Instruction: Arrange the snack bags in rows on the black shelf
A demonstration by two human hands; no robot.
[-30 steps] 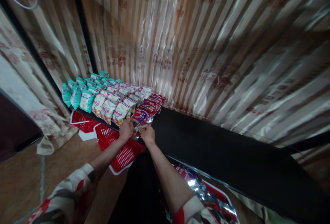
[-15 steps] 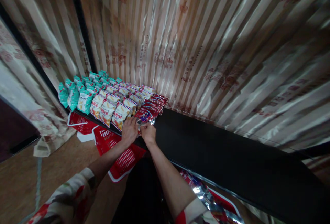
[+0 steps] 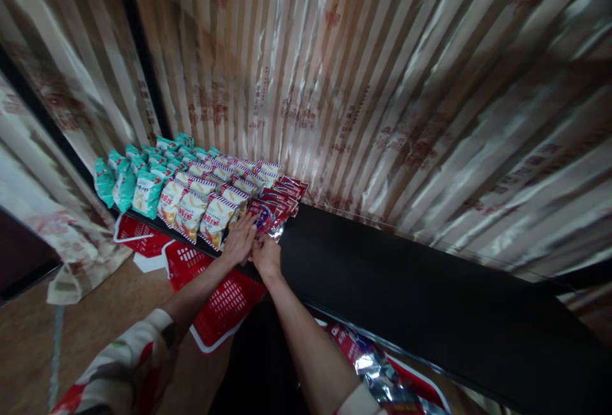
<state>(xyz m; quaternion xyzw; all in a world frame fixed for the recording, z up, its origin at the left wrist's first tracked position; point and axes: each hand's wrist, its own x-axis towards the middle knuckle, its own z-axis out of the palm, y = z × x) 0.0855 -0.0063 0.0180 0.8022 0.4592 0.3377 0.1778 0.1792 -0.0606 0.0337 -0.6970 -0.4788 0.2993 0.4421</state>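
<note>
Your left hand [image 3: 240,241] has its fingers stretched out flat, with the tips at the near left side of the front red packet [image 3: 262,214]. It is not squeezed shut. Your right hand [image 3: 266,257] is curled up right beside it, at the packet's near end. Its fingertips are tucked away, so I can't tell if that grip is pinching the packet or just pushing on it.

A second ago, your left fingers were bent, and the packet's near end poked out between your hands. Now those fingers have straightened out, and your hands hide that end. It looks to me like you went from holding the packet to patting it into place, but your hands haven't let it be yet.

The packet lies at the front of its row on the black shelf [image 3: 363,268], with more red packets [image 3: 285,193] behind it. To the left are white packets [image 3: 217,214], then green bags [image 3: 148,195]. Down below, a red basket [image 3: 229,300] is under your left arm. More shiny red packs [image 3: 351,345] sit low by your right arm.
</note>
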